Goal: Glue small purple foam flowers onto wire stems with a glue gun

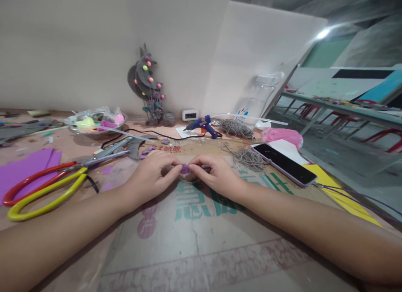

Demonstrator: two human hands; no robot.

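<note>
Over the printed cardboard, a small purple felt piece (184, 169) is pinched between my two hands; its full shape is partly covered by fingers. My left hand (153, 175) closes thumb and forefinger on its left side. From the other side, my right hand (218, 172) grips it the same way. Small purple pieces (147, 151) lie just beyond my left hand, next to a curved grey felt piece (135, 149). Behind the hands, a blue glue gun (203, 125) rests on a white paper.
Scissors (47, 191) with red and yellow handles lie left, over purple felt sheets (28, 168). Grey cord (249, 159) and a phone (284, 163) are on the right. A grey moon ornament (146, 80), a clock (190, 114) and a clear bottle (259, 99) stand behind.
</note>
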